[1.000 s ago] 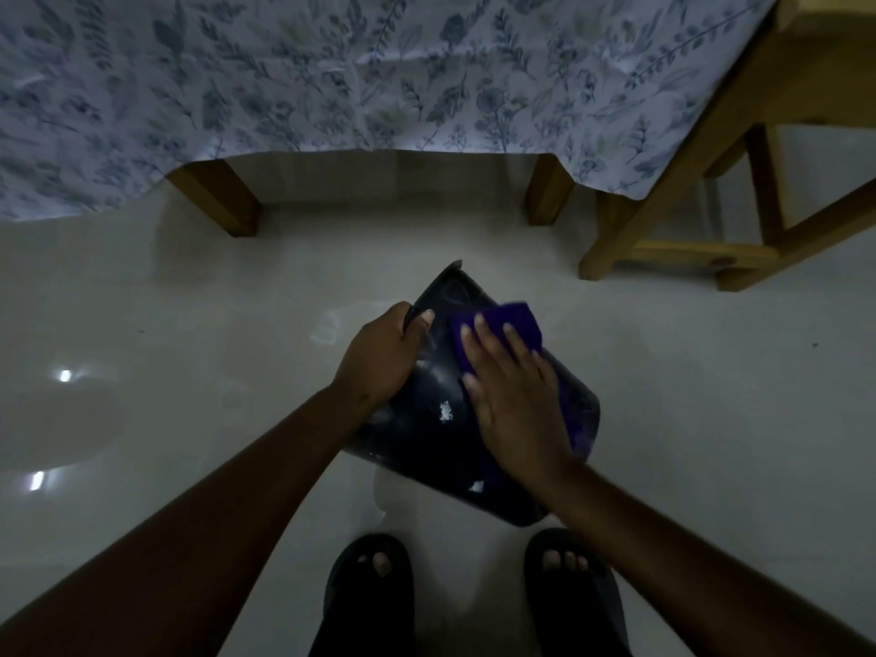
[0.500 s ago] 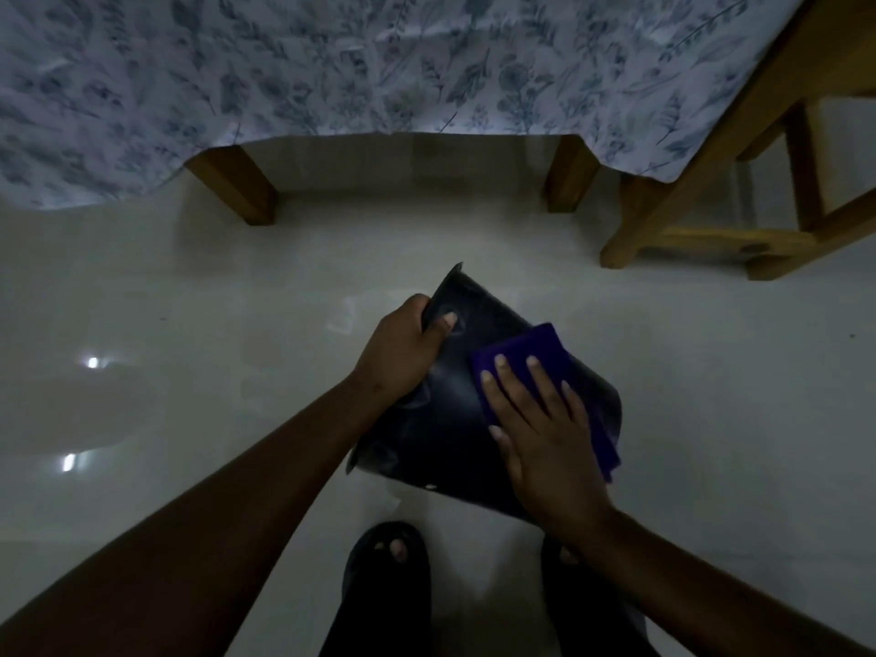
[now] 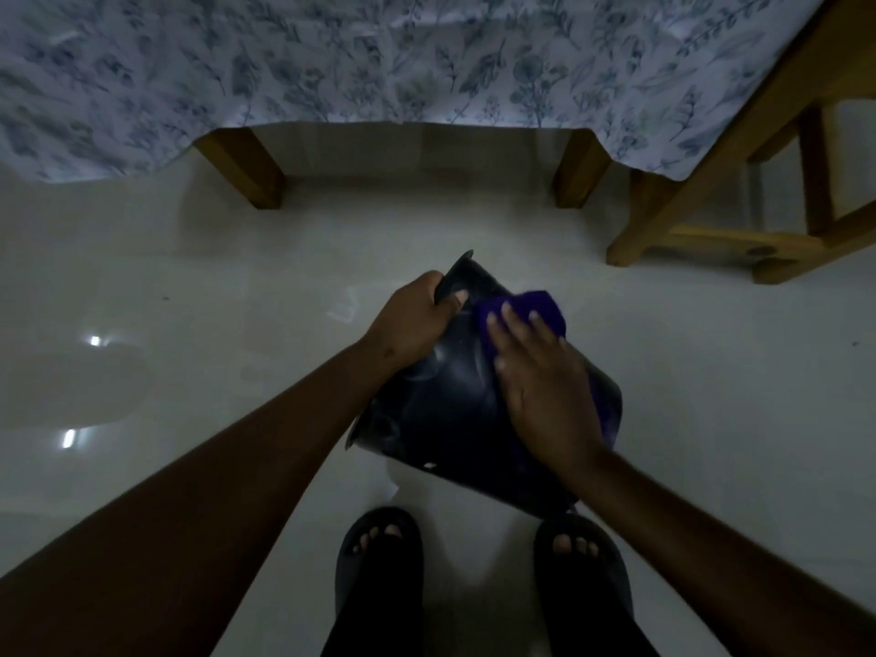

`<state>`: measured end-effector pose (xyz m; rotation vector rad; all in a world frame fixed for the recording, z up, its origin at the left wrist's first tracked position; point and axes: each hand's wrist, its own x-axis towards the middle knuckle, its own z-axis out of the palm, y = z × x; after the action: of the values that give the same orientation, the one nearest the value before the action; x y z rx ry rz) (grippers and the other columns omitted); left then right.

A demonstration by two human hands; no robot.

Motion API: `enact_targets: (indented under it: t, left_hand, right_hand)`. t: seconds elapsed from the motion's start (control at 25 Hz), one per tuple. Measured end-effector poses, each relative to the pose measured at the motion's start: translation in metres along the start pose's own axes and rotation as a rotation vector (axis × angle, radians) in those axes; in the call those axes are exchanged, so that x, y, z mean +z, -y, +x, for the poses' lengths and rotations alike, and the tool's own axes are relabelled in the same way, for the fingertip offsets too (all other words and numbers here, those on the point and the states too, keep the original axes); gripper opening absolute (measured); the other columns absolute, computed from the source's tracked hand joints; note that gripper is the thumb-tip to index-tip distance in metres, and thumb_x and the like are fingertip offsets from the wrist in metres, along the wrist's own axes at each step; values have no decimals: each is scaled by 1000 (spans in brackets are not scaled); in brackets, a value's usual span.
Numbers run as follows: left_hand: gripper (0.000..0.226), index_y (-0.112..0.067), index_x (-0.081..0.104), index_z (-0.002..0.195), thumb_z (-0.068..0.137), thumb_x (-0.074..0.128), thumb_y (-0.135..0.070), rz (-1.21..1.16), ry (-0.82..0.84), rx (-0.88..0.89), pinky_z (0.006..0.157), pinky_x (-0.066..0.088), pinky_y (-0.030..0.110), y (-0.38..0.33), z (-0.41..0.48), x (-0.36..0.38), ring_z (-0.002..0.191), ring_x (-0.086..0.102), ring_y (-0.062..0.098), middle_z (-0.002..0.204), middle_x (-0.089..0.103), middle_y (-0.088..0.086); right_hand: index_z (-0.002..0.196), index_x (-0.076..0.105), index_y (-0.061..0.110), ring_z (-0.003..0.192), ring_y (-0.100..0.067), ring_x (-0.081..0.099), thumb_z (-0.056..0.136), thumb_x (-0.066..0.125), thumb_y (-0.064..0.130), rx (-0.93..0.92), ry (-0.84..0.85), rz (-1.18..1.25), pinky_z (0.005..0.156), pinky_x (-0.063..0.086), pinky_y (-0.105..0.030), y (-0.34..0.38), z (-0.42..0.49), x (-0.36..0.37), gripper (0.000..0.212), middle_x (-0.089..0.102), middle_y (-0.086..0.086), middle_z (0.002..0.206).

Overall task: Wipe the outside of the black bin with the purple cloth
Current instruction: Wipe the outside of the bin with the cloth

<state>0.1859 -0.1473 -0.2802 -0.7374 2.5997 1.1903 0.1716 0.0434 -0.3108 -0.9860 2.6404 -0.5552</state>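
A black bin [image 3: 455, 410] lies tipped on the pale floor [image 3: 711, 372], just ahead of two sandalled feet. The left hand [image 3: 412, 320] grips its rim, fingers curled closed — the right hand [image 3: 545, 386] presses a purple cloth [image 3: 535, 308] flat against the bin's outside, fingers spread.

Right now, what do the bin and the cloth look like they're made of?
Black bin: probably smooth plastic with a slight gloss, since soft highlights curve across its wall. Purple cloth: soft matte fabric, bunching under the right hand; possibly microfibre, weave too dim to tell.
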Motion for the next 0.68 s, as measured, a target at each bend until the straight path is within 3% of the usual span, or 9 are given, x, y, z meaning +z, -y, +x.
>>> enact_targets:
  t: [0.08,0.28,0.44,0.56,0.68]
  left_hand:
    - [23,-11,55,96,97,48,-33,-16,8,-17,57,38,19,1,-2,-1,75,54,18,86,60,4]
    - [26,-14,56,97,98,44,-37,-8,-25,8,63,41,27,4,-15,-3,78,59,19,86,61,1]
    - [35,-13,50,94,101,31,-41,18,-73,27,63,42,31,9,-30,-1,71,57,18,82,61,1]
    - [31,-17,43,86,101,30,-41,62,-105,26,58,39,30,13,-32,3,66,55,20,72,56,-1]
    - [28,-20,40,82,101,31,-38,78,-133,55,52,32,28,11,-28,3,61,51,17,65,51,-5]
  right_hand:
    - [148,28,26,144,-23,23,100,28,32,113,0,114,112,28,-52,-1,7,-5,48,29,3,156]
    - [146,31,28,144,-21,24,98,29,35,-61,-41,-8,110,31,-50,0,-35,8,49,37,3,152]
    - [145,34,23,143,-20,28,101,34,33,182,-60,185,112,31,-50,-22,12,-13,46,35,2,153]
    - [142,38,26,143,-26,26,98,34,35,6,-131,-5,110,30,-52,4,-34,8,45,38,3,151]
    - [138,41,27,141,-24,31,97,36,36,-137,-137,5,109,31,-49,10,-26,12,42,44,1,148]
